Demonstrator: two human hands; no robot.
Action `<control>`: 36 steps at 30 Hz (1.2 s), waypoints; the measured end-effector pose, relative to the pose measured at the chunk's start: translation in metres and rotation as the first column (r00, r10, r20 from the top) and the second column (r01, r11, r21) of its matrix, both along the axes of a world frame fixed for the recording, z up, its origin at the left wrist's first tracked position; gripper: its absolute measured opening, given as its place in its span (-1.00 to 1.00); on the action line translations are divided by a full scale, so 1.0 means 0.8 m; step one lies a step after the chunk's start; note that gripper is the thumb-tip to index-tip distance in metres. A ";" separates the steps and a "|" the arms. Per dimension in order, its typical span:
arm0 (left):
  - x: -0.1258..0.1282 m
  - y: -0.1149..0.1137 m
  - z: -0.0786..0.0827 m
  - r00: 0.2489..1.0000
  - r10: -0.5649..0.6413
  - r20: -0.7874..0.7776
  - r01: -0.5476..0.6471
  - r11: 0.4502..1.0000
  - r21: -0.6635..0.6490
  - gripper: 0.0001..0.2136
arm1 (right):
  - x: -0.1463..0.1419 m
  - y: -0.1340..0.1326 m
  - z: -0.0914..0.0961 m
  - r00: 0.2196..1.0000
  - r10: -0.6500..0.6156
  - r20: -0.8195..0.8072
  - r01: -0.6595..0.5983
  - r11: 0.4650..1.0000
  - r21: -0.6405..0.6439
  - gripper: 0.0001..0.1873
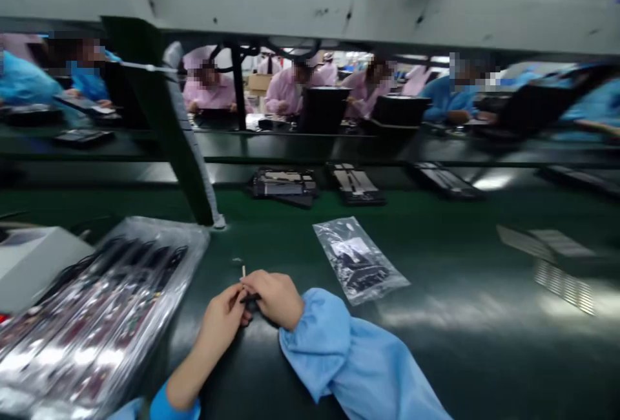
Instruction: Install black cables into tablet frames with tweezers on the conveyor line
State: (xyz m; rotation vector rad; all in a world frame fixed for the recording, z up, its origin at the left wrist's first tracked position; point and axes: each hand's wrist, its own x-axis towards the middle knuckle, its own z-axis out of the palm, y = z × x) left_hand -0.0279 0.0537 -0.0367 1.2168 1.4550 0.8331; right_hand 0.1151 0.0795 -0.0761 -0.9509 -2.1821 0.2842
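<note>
Both my hands meet over the dark green table, fingertips together. My left hand [220, 320] is closed, its fingers pinching a small black part [249, 299] whose kind I cannot make out. My right hand [278, 297] is closed too, thumb and fingers pressed at the same spot. A thin pale tip [243, 271] sticks up between the fingers; fingers hide the rest. To the right of my hands lies a clear plastic bag [361, 262] with small black pieces and a white label. On the left is a clear plastic tray [111, 310] holding rows of circuit boards with black cables.
A green post [159, 123] stands ahead on the left. A white box [41, 262] sits behind the tray. Several black device units [356, 184] lie on the line beyond. Perforated metal strips [564, 284] rest at right. Co-workers in pink and blue sit opposite beneath a beam [310, 10].
</note>
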 end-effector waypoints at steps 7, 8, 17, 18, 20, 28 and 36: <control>-0.010 0.010 -0.021 0.997 0.007 -0.077 -0.012 0.998 -0.062 -0.36 | 0.000 0.004 0.003 0.970 -0.066 0.235 0.024 0.984 0.177 -0.79; -0.012 0.012 -0.026 0.996 0.002 -0.094 -0.006 0.999 -0.051 -0.36 | 0.000 0.004 0.004 0.964 -0.073 0.258 0.021 0.980 0.199 -0.79; -0.014 0.012 -0.022 0.995 -0.025 -0.099 0.019 0.998 -0.059 -0.45 | -0.002 0.009 -0.005 0.947 -0.074 0.314 -0.001 0.973 0.230 -0.76; -0.013 0.011 -0.018 0.995 -0.026 -0.101 0.020 0.998 -0.060 -0.46 | -0.003 0.009 -0.006 0.947 -0.079 0.311 0.007 0.974 0.225 -0.75; -0.011 0.009 -0.013 0.994 -0.022 -0.107 0.016 0.998 -0.061 -0.48 | -0.003 0.009 -0.008 0.949 -0.074 0.307 0.011 0.979 0.202 -0.75; -0.011 0.004 -0.020 0.994 -0.106 -0.011 0.105 0.993 -0.062 -0.46 | 0.002 0.001 0.000 0.996 -0.089 -0.018 0.086 0.987 -0.133 -0.87; -0.004 -0.005 -0.006 0.981 0.021 0.193 -0.023 1.000 0.012 -0.40 | 0.023 0.024 0.000 0.814 -0.410 -0.411 0.235 0.880 -0.414 -0.79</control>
